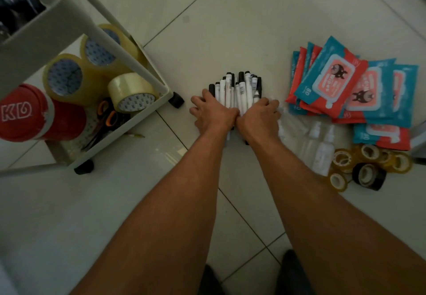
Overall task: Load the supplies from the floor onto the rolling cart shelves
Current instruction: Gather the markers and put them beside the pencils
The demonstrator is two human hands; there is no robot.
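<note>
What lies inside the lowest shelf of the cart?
Three big rolls of clear tape, red canisters and orange-handled scissors lie in the lowest shelf. The upper shelf hides its far part.

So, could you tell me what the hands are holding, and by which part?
The left hand and right hand clasp the bundle of white, black-capped marker pens between them, at its near half.
</note>
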